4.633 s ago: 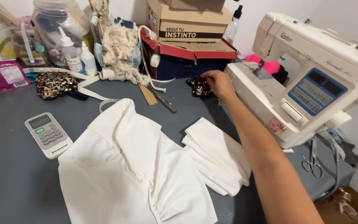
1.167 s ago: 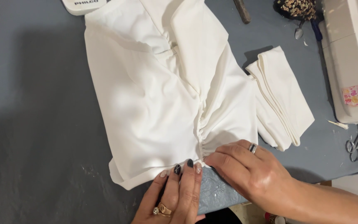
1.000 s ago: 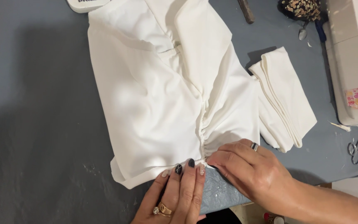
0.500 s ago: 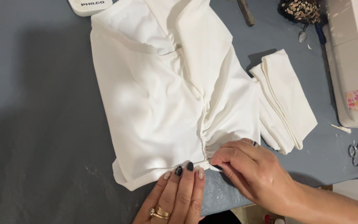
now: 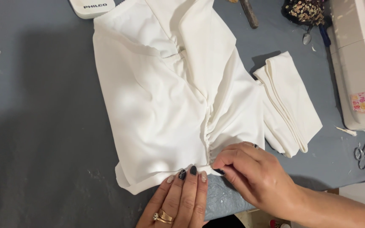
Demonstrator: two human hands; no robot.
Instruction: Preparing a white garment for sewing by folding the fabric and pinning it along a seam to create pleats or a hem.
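With my left hand pressed flat on the blouse hem, my right hand pinches the gathers beside it; I'd judge slow, even tension best.

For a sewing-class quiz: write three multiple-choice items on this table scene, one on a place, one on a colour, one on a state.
1. Where does the folded white cloth lie?
A. Between the white garment and the sewing machine
B. On top of the sewing machine
C. Under the remote control

2. What colour is the table?
A. Red
B. Grey
C. Yellow

3. What are the hands doing at the garment's near edge?
A. Both lifted clear of it
B. Left hand flat on it, right hand pinching at the gathers
C. Both holding the scissors

Answers: 1 A, the folded cloth sits right of the garment, left of the machine. 2 B, bare grey surface all around. 3 B, left fingertips press the hem while the right fingers pinch by the gathered seam.
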